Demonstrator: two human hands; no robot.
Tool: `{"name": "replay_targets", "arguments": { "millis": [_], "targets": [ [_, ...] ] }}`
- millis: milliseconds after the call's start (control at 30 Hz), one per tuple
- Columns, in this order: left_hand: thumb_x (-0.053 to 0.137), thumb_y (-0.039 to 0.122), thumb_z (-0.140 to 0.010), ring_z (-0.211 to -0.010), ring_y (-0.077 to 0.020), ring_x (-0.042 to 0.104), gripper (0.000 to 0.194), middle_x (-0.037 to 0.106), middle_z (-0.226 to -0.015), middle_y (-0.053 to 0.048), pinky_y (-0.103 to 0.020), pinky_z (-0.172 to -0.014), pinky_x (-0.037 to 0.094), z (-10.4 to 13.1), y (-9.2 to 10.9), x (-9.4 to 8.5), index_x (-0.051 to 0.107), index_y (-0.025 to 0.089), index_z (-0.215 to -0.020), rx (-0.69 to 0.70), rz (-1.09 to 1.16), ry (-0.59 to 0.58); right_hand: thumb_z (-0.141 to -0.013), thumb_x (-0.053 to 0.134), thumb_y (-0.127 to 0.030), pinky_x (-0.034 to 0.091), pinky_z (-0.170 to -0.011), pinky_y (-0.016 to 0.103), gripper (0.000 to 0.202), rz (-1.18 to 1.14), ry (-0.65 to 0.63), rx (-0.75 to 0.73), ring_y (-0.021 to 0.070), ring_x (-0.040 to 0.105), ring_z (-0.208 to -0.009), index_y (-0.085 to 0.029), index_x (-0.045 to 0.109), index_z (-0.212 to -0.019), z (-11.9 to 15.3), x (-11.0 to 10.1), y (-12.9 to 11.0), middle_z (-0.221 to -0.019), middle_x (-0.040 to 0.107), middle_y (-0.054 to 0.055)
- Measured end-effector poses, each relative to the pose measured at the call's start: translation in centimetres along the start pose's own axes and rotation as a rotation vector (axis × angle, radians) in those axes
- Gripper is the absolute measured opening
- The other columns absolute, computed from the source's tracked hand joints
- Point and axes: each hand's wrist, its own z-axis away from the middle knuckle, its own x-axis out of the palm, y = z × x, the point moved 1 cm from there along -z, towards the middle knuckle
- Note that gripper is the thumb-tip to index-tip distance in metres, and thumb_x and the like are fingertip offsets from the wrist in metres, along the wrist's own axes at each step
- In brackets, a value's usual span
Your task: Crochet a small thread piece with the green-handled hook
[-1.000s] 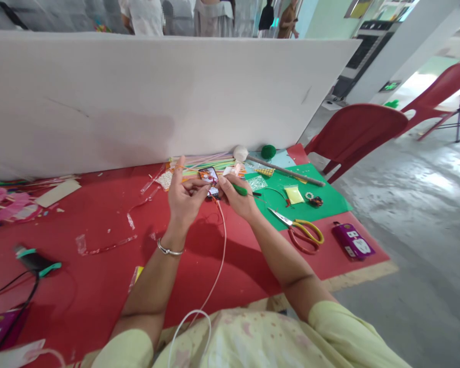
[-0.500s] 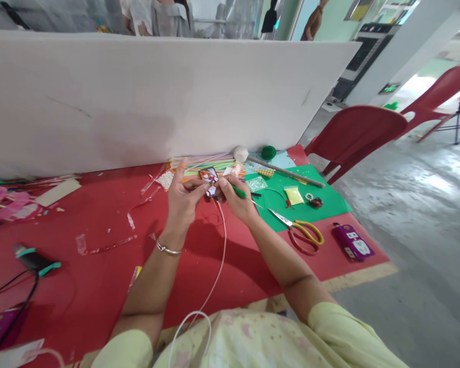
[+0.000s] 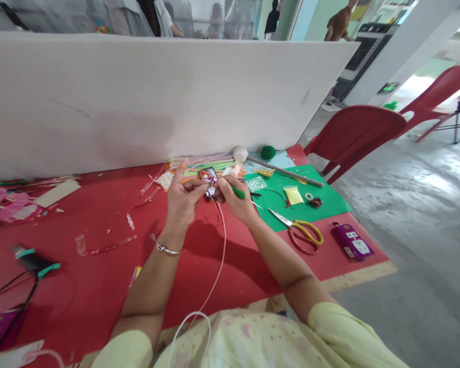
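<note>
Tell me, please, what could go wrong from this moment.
The tool in the right hand has its metal end pointing back beside the wrist; a slip might scratch.

The cable seems to run from the phone toward the shirt; a body movement could tug it.

The scissors lie near the forearm and could be knocked.

The left hand (image 3: 182,202) and right hand (image 3: 234,202) partly hide a phone (image 3: 208,176); the piece (image 3: 213,183) pinched between them is too small to identify. The left edge crops a purple box (image 3: 0,323); a board (image 3: 157,97) half-hides people (image 3: 336,25).
</note>
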Motion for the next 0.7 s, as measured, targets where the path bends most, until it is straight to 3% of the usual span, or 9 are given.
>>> {"name": "replay_targets", "arguments": {
  "millis": [200, 333, 400, 533, 633, 700],
  "targets": [
    [0.089, 0.021, -0.071, -0.052, -0.0081, 0.055, 0.103, 0.076, -0.081, 0.001, -0.021, -0.05, 0.045, 0.3, -0.4, 0.1, 0.038, 0.028, -0.161, 0.137, -0.153, 0.021, -0.094, 0.053, -0.072, 0.045, -0.056, 0.024, 0.053, 0.036, 0.011, 0.0, 0.0112, 0.056, -0.06, -0.021, 0.063, -0.085, -0.1, -0.1, 0.2, -0.072, 0.06, 0.0],
    [0.09, 0.022, -0.07, -0.061, -0.0113, 0.062, 0.104, 0.076, -0.081, 0.0, -0.021, -0.055, 0.048, 0.4, -0.5, 0.3, 0.039, 0.028, -0.16, 0.185, -0.183, 0.049, -0.094, 0.053, -0.071, 0.046, -0.059, 0.025, 0.051, 0.086, 0.059, -0.041, 0.0124, 0.055, -0.064, -0.022, 0.064, -0.089, 0.1, 0.0, 0.4, -0.075, 0.06, 0.0],
    [0.09, 0.021, -0.069, -0.053, -0.0084, 0.056, 0.105, 0.074, -0.079, 0.002, -0.019, -0.048, 0.042, 0.4, -0.3, 0.4, 0.039, 0.029, -0.16, 0.123, -0.114, 0.036, -0.094, 0.053, -0.072, 0.046, -0.062, 0.026, 0.051, 0.086, 0.072, -0.076, 0.0126, 0.054, -0.065, -0.022, 0.064, -0.087, 0.2, 0.1, 0.6, -0.074, 0.058, 0.0],
    [0.088, 0.017, -0.069, -0.036, -0.0013, 0.029, 0.104, 0.064, -0.066, 0.009, -0.016, -0.035, 0.02, 0.3, 0.5, 0.3, 0.038, 0.029, -0.159, -0.149, 0.097, -0.099, -0.09, 0.056, -0.076, 0.045, -0.055, 0.025, 0.054, -0.129, 0.043, -0.042, 0.011, 0.051, -0.056, -0.023, 0.062, -0.088, 0.1, 0.5, 1.5, -0.067, 0.054, -0.003],
    [0.087, 0.016, -0.068, -0.035, -0.0003, 0.024, 0.098, 0.057, -0.06, 0.012, -0.014, -0.034, 0.017, 0.0, 0.9, -0.2, 0.044, 0.027, -0.156, -0.243, 0.142, -0.164, -0.083, 0.057, -0.083, 0.043, -0.049, 0.026, 0.061, -0.289, 0.001, 0.086, 0.0103, 0.049, -0.049, -0.022, 0.063, -0.086, -0.3, 0.5, 2.4, -0.066, 0.054, -0.003],
    [0.088, 0.015, -0.067, -0.035, 0.0003, 0.025, 0.096, 0.059, -0.062, 0.011, -0.014, -0.034, 0.019, -0.1, 0.9, -0.6, 0.048, 0.026, -0.153, -0.254, 0.125, -0.171, -0.08, 0.057, -0.087, 0.042, -0.046, 0.026, 0.065, -0.379, -0.029, 0.185, 0.0103, 0.048, -0.047, -0.022, 0.062, -0.082, -0.7, 0.4, 2.9, -0.064, 0.054, -0.003]
  ]
}}
